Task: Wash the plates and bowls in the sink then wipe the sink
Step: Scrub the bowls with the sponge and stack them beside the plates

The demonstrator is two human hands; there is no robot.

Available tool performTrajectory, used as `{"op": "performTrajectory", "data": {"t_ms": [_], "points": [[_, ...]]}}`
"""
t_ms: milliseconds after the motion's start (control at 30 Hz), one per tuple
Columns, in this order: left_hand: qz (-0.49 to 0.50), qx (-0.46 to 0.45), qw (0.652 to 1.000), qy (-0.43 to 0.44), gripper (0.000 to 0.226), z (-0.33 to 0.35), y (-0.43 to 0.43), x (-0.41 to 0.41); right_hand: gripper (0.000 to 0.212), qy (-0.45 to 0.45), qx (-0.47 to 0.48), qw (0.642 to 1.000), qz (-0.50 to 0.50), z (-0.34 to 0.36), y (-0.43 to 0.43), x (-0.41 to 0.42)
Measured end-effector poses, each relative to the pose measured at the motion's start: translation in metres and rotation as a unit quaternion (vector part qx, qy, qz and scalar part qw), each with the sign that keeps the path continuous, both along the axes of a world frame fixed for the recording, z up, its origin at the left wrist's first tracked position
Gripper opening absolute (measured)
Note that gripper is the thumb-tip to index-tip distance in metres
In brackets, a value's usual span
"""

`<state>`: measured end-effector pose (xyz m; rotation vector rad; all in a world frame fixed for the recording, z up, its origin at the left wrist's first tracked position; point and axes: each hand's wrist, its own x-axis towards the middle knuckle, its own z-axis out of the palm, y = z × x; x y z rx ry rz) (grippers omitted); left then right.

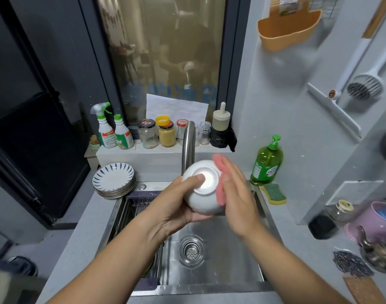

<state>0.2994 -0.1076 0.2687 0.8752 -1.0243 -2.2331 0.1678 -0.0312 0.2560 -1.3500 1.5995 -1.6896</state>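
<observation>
One white ceramic bowl (206, 195) is held up over the stainless steel sink (222, 270), in front of the curved steel tap (188, 141), with its foot ring turned toward the person. The left hand (176, 204) grips it from the left, fingers curled under the wall and the thumb lying on the foot ring. The right hand (239, 194) lies flat against the bowl's right side, fingers straight and close together, pressing one pink cloth (218, 170) onto it.

Below them the basin shows one round metal drain strainer (191, 251), and a slatted rack (134, 206) lies along the sink's left side. At the sink's back left corner, on the counter, stands one stack of blue-striped white plates (114, 178), about five, though the rims are hard to separate. At the back right corner there is one green pump bottle of dish soap (267, 164), and just beside it one yellow and green sponge (274, 193) lies on the rim.

On the ledge behind, two green-capped spray bottles (113, 132) stand side by side, with a row of glass jars (167, 133) to their right.
</observation>
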Motion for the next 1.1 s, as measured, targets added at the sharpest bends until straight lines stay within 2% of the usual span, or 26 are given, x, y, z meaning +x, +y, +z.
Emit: {"op": "performTrajectory", "data": {"t_ms": [67,167,267,333,400,500,567,633,733,800,900,933,1000,1100], "points": [[0.031,0.045,0.998,0.040,0.059,0.001,0.000,-0.001,0.049,0.030,-0.018,0.999,0.003,-0.017,0.011,0.018],[0.029,0.059,0.997,0.047,0.059,-0.003,0.008,-0.002,0.044,0.085,-0.042,0.996,-0.003,-0.017,0.008,0.018],[-0.002,0.022,1.000,0.020,0.063,-0.006,0.016,-0.007,0.036,0.001,-0.014,1.000,-0.013,0.004,-0.013,-0.009],[0.023,-0.002,1.000,0.014,0.064,-0.005,0.014,-0.010,0.035,-0.034,0.010,0.999,-0.008,0.009,-0.016,-0.014],[0.060,0.000,0.998,0.029,0.063,-0.003,0.009,-0.011,0.039,0.004,0.002,1.000,-0.018,0.001,-0.008,-0.001],[0.093,0.022,0.993,0.064,0.053,-0.004,0.011,-0.011,0.051,0.106,-0.029,0.993,-0.038,-0.017,0.009,0.025],[0.104,0.054,0.988,0.100,0.056,-0.007,0.017,-0.013,0.055,0.134,-0.044,0.988,-0.066,-0.023,0.014,0.032],[0.115,0.068,0.982,0.136,0.060,-0.010,0.022,-0.014,0.064,0.112,-0.043,0.988,-0.095,-0.019,0.016,0.033],[0.132,0.043,0.981,0.136,0.063,-0.014,0.021,-0.017,0.078,0.035,-0.018,0.993,-0.107,-0.014,0.013,0.024],[0.144,0.037,0.981,0.126,0.073,-0.014,0.018,-0.016,0.067,0.034,-0.018,0.993,-0.109,-0.013,0.010,0.018],[0.153,0.038,0.981,0.111,0.074,-0.011,0.018,-0.014,0.030,0.057,-0.032,0.991,-0.116,-0.010,0.008,0.014],[0.151,0.033,0.982,0.104,0.068,-0.011,0.020,-0.014,0.030,0.059,-0.029,0.992,-0.110,-0.006,0.008,0.016],[0.140,0.030,0.984,0.107,0.058,-0.013,0.025,-0.014,0.041,0.056,-0.016,0.996,-0.069,0.001,0.008,0.021],[0.151,0.042,0.979,0.133,0.056,-0.015,0.028,-0.016,0.053,0.066,-0.002,0.998,-0.016,-0.001,0.009,0.031]]}}
